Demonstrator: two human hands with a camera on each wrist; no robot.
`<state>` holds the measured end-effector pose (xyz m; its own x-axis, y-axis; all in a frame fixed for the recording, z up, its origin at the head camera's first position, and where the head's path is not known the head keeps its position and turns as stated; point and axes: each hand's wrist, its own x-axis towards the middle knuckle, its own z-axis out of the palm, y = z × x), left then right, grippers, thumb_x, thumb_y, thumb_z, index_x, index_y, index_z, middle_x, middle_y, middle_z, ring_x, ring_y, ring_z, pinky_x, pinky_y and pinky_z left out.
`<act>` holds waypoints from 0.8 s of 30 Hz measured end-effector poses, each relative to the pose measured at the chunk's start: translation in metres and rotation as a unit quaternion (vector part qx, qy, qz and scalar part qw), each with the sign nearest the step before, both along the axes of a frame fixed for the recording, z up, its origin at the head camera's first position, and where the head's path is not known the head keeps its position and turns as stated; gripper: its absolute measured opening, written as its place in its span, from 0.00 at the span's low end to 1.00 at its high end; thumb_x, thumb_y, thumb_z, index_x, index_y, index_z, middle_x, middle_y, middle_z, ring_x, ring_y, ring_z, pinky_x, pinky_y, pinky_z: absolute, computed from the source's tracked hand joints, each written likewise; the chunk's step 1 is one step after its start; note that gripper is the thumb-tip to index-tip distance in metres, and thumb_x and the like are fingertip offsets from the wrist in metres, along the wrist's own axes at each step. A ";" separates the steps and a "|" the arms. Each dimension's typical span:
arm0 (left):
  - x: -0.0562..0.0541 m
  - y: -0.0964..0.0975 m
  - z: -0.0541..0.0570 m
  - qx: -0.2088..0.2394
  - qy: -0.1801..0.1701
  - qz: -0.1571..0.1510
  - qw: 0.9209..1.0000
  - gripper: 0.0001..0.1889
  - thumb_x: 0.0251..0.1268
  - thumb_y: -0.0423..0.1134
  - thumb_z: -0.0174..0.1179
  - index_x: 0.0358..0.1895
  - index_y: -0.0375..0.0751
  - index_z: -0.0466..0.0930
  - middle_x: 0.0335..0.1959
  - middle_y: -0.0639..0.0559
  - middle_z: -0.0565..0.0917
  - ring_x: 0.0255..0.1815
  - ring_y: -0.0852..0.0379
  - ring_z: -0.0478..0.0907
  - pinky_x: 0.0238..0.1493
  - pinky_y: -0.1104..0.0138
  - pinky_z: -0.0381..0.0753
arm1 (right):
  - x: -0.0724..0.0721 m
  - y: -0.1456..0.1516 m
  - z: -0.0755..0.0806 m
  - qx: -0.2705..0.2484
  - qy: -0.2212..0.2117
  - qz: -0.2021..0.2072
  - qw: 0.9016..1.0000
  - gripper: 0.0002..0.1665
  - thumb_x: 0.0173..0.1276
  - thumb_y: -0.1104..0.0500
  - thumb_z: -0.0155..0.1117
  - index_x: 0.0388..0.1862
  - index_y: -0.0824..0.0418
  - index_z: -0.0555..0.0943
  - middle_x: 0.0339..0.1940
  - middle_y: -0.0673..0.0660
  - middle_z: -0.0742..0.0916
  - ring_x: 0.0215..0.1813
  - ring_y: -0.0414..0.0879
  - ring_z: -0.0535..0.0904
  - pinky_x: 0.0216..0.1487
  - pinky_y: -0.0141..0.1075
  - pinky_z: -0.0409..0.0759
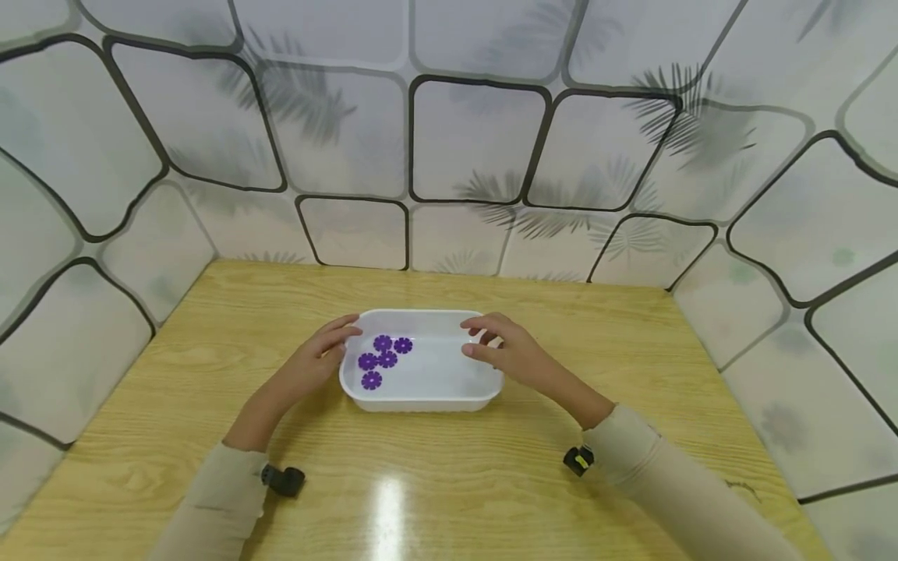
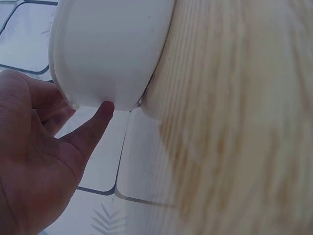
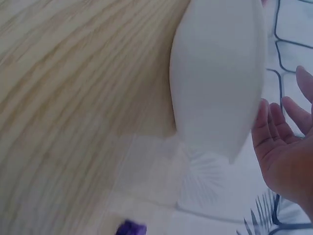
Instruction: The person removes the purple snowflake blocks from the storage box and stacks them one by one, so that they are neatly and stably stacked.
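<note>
Beige sleeves [image 1: 217,491] | white tray [image 1: 445,378]: five purple discs [image 1: 387,359], left end | left hand [image 1: 317,362] gripping tray | right hand [image 1: 515,352] released (fingers parted)

The head view is evenly bright — a white glare [image 1: 387,514] streaks the wooden table [image 1: 470,475], nearer the camera than the left hand [image 1: 317,363] gripping the white tray [image 1: 442,374]; both wrist views are dimmer, softer.

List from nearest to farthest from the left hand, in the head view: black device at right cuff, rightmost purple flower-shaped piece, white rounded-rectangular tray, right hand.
1. White tray, touching the left hand.
2. Rightmost purple piece, in the tray's left half.
3. Right hand, at the tray's right end.
4. Black device, at the right cuff.
</note>
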<state>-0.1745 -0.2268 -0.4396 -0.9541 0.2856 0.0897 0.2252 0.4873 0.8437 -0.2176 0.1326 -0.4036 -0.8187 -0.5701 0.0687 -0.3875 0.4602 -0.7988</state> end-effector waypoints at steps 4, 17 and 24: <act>0.000 0.001 0.001 -0.001 -0.006 -0.002 1.000 0.20 0.79 0.29 0.41 0.68 0.32 0.72 0.81 0.40 0.57 0.82 0.34 0.48 0.78 0.37 0.50 | -0.003 -0.020 -0.008 0.002 -0.014 0.028 1.000 0.29 0.73 0.51 0.64 0.69 0.60 0.75 0.61 0.65 0.78 0.53 0.51 0.80 0.39 0.38 0.87; 0.001 -0.001 0.001 -0.001 -0.005 -0.001 1.000 0.20 0.79 0.29 0.41 0.68 0.32 0.72 0.81 0.41 0.56 0.82 0.35 0.48 0.79 0.37 0.50 | -0.017 -0.074 -0.028 0.075 -0.002 0.064 0.995 0.29 0.72 0.50 0.66 0.68 0.59 0.77 0.59 0.60 0.80 0.53 0.49 0.80 0.47 0.32 0.83; 0.002 0.000 0.004 -0.008 -0.013 0.001 1.000 0.21 0.80 0.32 0.41 0.69 0.34 0.71 0.82 0.43 0.56 0.82 0.35 0.47 0.78 0.37 0.50 | -0.024 -0.093 -0.037 0.113 0.010 0.062 0.992 0.29 0.71 0.49 0.67 0.68 0.57 0.77 0.57 0.56 0.82 0.50 0.45 0.80 0.52 0.34 0.81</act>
